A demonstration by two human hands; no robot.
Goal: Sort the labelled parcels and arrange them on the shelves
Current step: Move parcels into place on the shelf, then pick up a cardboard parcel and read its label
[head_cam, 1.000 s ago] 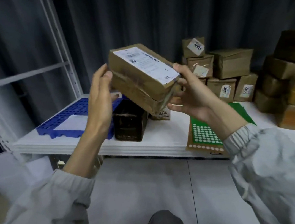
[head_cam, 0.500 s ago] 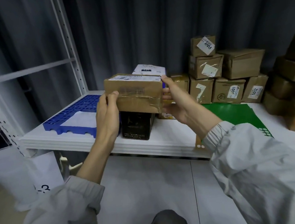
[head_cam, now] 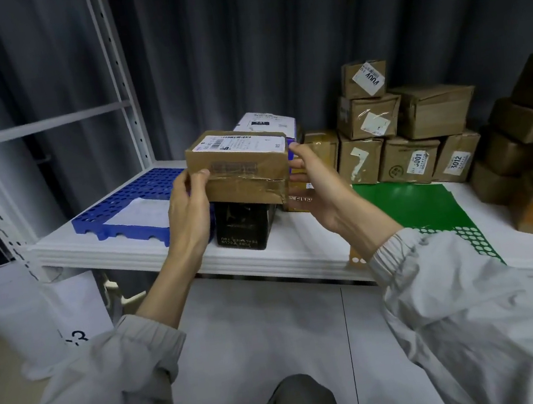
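A taped brown cardboard parcel [head_cam: 244, 174] with a white shipping label on top sits level on a black box [head_cam: 243, 226] on the white shelf [head_cam: 150, 249]. My left hand [head_cam: 189, 211] grips its left end, thumb on the front face. My right hand [head_cam: 319, 188] holds the right end, fingers behind it. Behind the parcel lies a white-and-purple parcel [head_cam: 265, 123]. A stack of labelled brown parcels [head_cam: 407, 130] stands at the back right of the shelf.
A blue perforated tray [head_cam: 124, 202] with a white sheet lies on the shelf's left. A green perforated sheet [head_cam: 426, 205] lies to the right. More brown boxes [head_cam: 529, 142] pile up at the far right. A white upright post [head_cam: 115, 76] rises at the left.
The parcel went from tilted and raised, label toward me, to level and lowered onto the black box. Both hands came down and forward with it.
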